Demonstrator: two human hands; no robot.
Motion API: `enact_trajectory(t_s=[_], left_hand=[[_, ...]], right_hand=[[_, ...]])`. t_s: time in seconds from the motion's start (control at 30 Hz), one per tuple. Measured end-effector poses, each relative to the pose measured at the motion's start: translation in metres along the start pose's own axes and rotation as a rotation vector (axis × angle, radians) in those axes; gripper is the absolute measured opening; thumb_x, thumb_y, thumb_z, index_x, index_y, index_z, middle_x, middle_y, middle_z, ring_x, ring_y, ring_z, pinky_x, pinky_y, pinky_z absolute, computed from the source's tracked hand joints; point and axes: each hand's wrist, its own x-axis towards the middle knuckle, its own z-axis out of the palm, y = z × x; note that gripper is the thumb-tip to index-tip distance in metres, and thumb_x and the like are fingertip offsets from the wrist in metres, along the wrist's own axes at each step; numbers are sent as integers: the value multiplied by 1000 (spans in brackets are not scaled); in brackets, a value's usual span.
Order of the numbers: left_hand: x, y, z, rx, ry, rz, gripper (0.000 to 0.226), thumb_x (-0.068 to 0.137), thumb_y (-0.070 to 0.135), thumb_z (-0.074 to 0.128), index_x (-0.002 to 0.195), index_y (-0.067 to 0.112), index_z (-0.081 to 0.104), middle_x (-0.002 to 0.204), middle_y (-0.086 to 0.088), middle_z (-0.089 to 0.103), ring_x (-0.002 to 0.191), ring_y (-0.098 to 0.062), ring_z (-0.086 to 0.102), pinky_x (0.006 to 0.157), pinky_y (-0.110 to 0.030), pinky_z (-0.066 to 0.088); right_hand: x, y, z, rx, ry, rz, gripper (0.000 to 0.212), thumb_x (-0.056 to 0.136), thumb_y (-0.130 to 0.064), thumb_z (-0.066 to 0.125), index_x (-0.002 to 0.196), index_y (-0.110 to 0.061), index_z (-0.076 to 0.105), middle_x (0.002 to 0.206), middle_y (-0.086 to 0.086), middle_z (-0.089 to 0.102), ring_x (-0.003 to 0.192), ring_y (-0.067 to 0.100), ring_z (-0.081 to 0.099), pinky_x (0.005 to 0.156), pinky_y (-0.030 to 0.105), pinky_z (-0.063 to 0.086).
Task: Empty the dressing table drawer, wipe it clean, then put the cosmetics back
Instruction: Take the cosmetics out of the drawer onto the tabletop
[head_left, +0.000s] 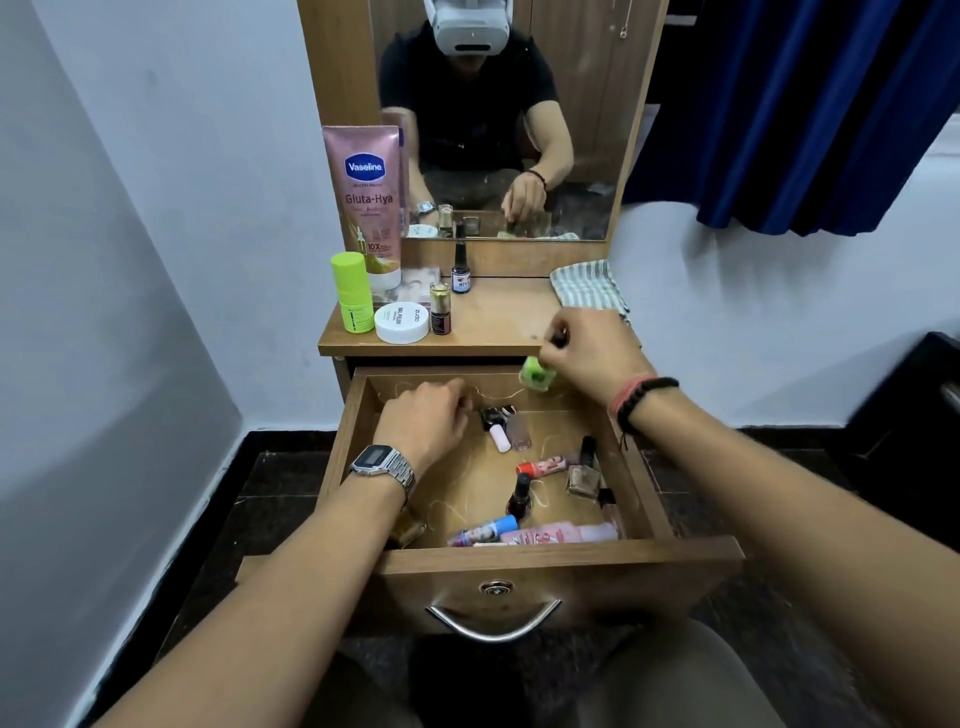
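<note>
Pulled-out brown wooden drawer (519, 564) nearest, curved metal handle (493, 621) and round keyhole on its front. Thin pale scratch lines across the bare floor inside.

Along the front wall: pink plastic bottle (563, 533) lying flat, blue-capped printed tube (483, 530) touching its left end. Just behind: dark red nail polish bottle (519, 496) upright. Right side: red-capped printed tube (543, 465) lying flat, beige nail polish bottle with black cap (584, 470) tilted, one more small bottle (609, 506) against the right wall, colour unclear. Mid-back: white-pink small bottle (500, 434) and clear small bottle (518, 428) lying side by side. Amber object under the left forearm, front-left corner, too hidden to identify. Count in drawer: eight clear, plus that one.

Left hand (423, 415), silver digital watch (382, 465) at wrist, down in the back-left of the drawer, fingers curled; cannot tell whether anything is pinched.

Right hand (592, 351), red and black bead bracelets (636, 402) at wrist, above the drawer's back-right edge, fingertips pinching the cap of a light green nail polish bottle (535, 374), blurred.

Wooden tabletop (493, 322) behind: five items grouped left – lime green cylinder bottle (354, 293), white round jar (401, 322), small gold-capped bottle (440, 309), dark dropper bottle (461, 270), tall pink Vaseline tube (370, 200). One striped grey-white cloth (589, 286) at right rear.

Mirror (498, 119) furthest back.
</note>
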Motion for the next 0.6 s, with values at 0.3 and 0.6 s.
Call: enact_trajectory(t_s=[0.3,0.6], left_hand=[[1,-2,1,-51,-12,8,13,91,26,45,100,27,54,102,-2,66,91,-29,64,72,-35,48],[1,-2,4,-72,8,17,11,90,25,46,98,27,54,102,-1,67,91,-30,64,74,-37,51]], right_hand=[[87,-34,-34,96,119,-52,15,78,-14,60,79,-14,75,78,-1,70,79,13,60,77,32,54],[147,-41,0,-40,40,-2,16,80,-15,63,91,-13,74,95,8,68,95,26,64,68,26,44]])
